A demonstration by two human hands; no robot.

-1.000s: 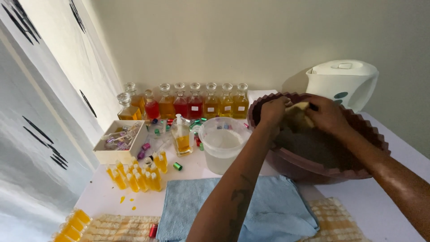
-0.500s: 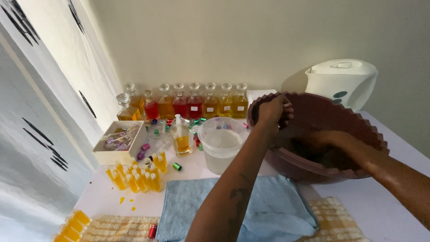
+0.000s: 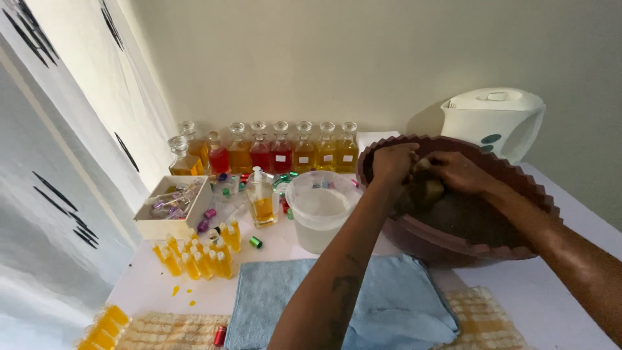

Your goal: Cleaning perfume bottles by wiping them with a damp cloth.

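Your white table (image 3: 557, 304) carries everything here, and the big scalloped brown basin (image 3: 518, 201) on it is the landmark: it sits tilted, its far rim raised, with a white electric kettle (image 3: 502, 120) just behind it; a blue cloth (image 3: 389, 311) lies spread in front of the basin and overlaps a checked yellow mat (image 3: 483, 324), while a translucent plastic tub (image 3: 321, 210) stands just to the left of the basin, almost touching its rim; a white box (image 3: 172, 210) of small bits sits well to the left of the basin, beyond the tub, and a row of stoppered glass bottles (image 3: 282, 149) with amber and red liquid lines the wall behind and left of the basin; a pump bottle (image 3: 261, 198) stands left of the tub, and a cluster of small yellow vials (image 3: 197, 253) stands further left of the basin, nearer you; inside the basin, at its left end, your left hand (image 3: 392, 163) is curled over with fingers bent inward, and your right hand (image 3: 457, 172) meets it, fingers closed on a small yellowish lump (image 3: 431, 189), which sits in the basin above a dark mass; how tightly you grip it, you cannot tell from here
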